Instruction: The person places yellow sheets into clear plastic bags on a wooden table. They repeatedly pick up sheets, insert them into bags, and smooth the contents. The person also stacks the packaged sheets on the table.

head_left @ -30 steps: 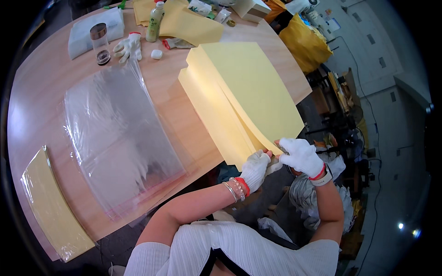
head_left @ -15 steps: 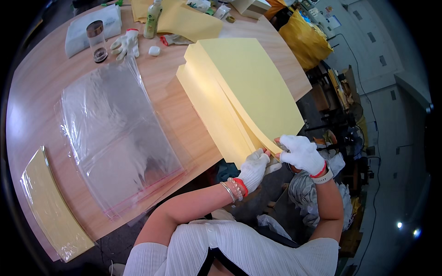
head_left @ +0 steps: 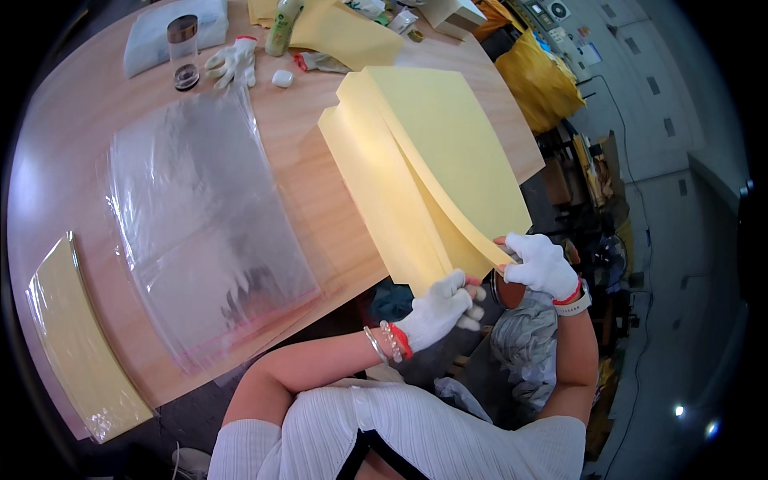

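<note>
A tall stack of pale yellow paper sheets stands near the table's front right edge. Its upper sheaf is bent up at the near corner, leaving a gap above the lower sheets. My right hand, in a white glove with bare fingertips showing, pinches that raised corner between thumb and fingers. Beside the near edge of the lower sheets is my left hand, gloved likewise. Its fingers are loosely bent and apart, with no sheet seen between them.
Clear plastic bags lie flat left of the stack. A wrapped yellow pack sits at the far left. Toward the back are a clear jar, spare gloves, a green bottle, a white cap and loose yellow sheets.
My right hand has moved right with the sheaf's corner, widening the gap. My left hand has come away from the raised sheaf, slightly lower. The whole view has shifted a little.
</note>
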`<state>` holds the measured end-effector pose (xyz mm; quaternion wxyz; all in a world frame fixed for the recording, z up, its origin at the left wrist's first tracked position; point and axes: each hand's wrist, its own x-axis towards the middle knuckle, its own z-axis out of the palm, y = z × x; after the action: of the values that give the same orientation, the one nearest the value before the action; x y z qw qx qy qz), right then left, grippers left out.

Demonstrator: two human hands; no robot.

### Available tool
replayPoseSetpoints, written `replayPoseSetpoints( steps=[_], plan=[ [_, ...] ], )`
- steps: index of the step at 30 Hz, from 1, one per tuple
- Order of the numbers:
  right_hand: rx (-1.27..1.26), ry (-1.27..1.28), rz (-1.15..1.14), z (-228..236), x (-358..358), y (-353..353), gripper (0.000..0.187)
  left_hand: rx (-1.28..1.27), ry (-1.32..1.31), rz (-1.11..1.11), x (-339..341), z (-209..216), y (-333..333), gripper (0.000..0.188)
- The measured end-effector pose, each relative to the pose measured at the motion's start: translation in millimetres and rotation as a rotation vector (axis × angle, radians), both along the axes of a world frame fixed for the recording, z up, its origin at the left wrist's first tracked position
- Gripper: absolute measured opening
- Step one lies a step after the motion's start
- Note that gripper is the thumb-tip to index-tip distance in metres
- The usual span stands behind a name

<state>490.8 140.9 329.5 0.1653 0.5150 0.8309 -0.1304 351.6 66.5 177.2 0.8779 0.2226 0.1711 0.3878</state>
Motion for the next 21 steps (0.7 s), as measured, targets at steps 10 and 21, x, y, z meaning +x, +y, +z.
replayPoseSetpoints(
  steps=[10,21],
  plan=[
    [-0.055,0.07,-0.072,0,-5,3,0.038,0.049,-0.069,-0.211,22,-21,10,0.04],
    [0.315,0.001,-0.105,-64,-18,-46,0.049,0.298,0.555,-0.299,-58,-110,-61,0.025]
  ],
)
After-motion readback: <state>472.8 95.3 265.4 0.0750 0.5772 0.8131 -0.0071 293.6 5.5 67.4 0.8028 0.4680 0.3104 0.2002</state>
